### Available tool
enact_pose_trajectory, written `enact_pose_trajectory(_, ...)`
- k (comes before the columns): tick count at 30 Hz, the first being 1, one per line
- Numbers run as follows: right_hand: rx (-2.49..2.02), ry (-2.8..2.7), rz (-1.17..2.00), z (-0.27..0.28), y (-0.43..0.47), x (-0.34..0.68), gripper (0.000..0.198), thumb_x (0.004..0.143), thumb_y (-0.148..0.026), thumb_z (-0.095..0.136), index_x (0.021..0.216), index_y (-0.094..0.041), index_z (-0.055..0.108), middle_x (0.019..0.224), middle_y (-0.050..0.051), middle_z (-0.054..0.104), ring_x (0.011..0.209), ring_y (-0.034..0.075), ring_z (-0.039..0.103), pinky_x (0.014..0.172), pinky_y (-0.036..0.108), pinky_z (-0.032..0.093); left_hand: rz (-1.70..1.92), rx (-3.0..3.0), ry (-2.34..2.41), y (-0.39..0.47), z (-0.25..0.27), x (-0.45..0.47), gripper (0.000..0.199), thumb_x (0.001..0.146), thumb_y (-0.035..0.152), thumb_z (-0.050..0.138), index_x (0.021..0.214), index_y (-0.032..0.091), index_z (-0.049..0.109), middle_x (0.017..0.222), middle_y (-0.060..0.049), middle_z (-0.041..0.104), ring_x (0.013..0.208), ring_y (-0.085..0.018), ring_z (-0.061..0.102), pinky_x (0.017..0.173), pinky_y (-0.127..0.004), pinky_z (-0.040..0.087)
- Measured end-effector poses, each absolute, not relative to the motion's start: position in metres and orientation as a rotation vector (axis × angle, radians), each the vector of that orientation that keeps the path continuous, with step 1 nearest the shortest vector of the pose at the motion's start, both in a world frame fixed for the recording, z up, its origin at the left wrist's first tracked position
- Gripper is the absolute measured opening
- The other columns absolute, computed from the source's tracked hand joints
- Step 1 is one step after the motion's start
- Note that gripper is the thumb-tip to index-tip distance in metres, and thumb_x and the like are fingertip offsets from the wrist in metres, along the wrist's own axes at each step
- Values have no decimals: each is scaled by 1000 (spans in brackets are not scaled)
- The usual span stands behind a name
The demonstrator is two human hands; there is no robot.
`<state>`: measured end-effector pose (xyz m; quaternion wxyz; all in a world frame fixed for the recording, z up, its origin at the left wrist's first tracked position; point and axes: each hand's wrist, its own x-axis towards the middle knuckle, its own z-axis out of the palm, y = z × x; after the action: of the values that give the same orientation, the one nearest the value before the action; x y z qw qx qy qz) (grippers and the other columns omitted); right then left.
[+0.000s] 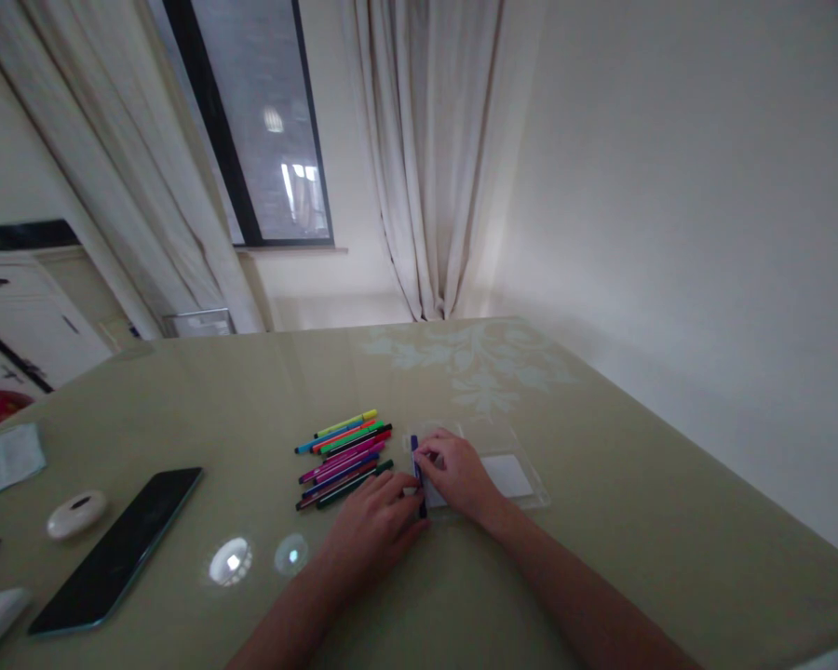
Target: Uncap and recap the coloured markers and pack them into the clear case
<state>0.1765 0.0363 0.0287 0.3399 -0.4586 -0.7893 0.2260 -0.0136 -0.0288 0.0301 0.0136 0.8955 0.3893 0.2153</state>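
Observation:
A dark blue-purple marker (414, 445) stands lengthwise at the left edge of a clear plastic case (539, 486). My right hand (461, 475) pinches its upper part between thumb and finger, over the case. The fingers and thumb of my left hand (381, 516) close on the lower part of the same marker. Inside the case lies a white card (508, 475), partly covered by my right hand. Just left of the case, several markers (342, 456) in yellow, blue, green, pink and dark colours lie side by side in a loose row.
A black phone (122, 549) lies on the glossy table (251, 391) at the left, beside a white rounded case (76, 515). Farther left is a pale cloth or paper (6, 461). A wall (684, 233) runs along the table's right edge; curtains (425, 158) hang behind.

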Motion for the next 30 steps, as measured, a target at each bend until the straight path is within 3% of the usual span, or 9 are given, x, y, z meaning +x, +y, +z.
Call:
enact_pose_trajectory(5, -1190, -1980, 613, 29, 38, 179, 11, 93, -17, 66, 88, -19, 76, 89, 5, 71, 77, 16, 65, 72, 28, 49, 849, 2594, 1427, -18, 33, -32, 17, 102, 26, 53, 107, 23, 69, 110, -7, 71, 101, -23, 68, 91, -39, 56)
enact_pose_trajectory(9, -1190, -1928, 646, 27, 40, 181, 11, 95, -20, 64, 95, -19, 76, 91, 5, 71, 75, 16, 64, 69, 27, 49, 796, 2419, 1706, -7, 33, -55, 12, 97, 31, 61, 91, 24, 69, 101, -5, 70, 98, -26, 67, 87, -41, 55)
enact_pose_trajectory(19, -1168, -1924, 632, 25, 39, 179, 10, 95, -20, 65, 98, -19, 75, 95, 5, 70, 75, 15, 64, 74, 28, 50, 571, 2370, 1758, -7, 30, -52, 11, 96, 25, 60, 101, 21, 69, 109, -9, 71, 105, -28, 67, 93, -44, 52)
enact_pose_trajectory(24, -1128, -1909, 652, 36, 33, 177, 21, 100, -36, 62, 98, -20, 75, 97, 6, 70, 76, 16, 63, 72, 28, 50, 917, 2298, 1628, -9, 35, -48, 16, 100, 32, 54, 100, 23, 68, 106, -7, 71, 102, -26, 66, 91, -42, 52)
enact_pose_trajectory(30, -953, -1789, 1000, 53, 17, 169, 27, 92, -44, 72, 108, -23, 75, 92, 3, 75, 83, 18, 69, 71, 28, 52, 1111, 1953, 1364, -21, 42, -26, 25, 102, 43, 53, 105, 22, 66, 95, -4, 73, 84, -20, 68, 76, -31, 55)
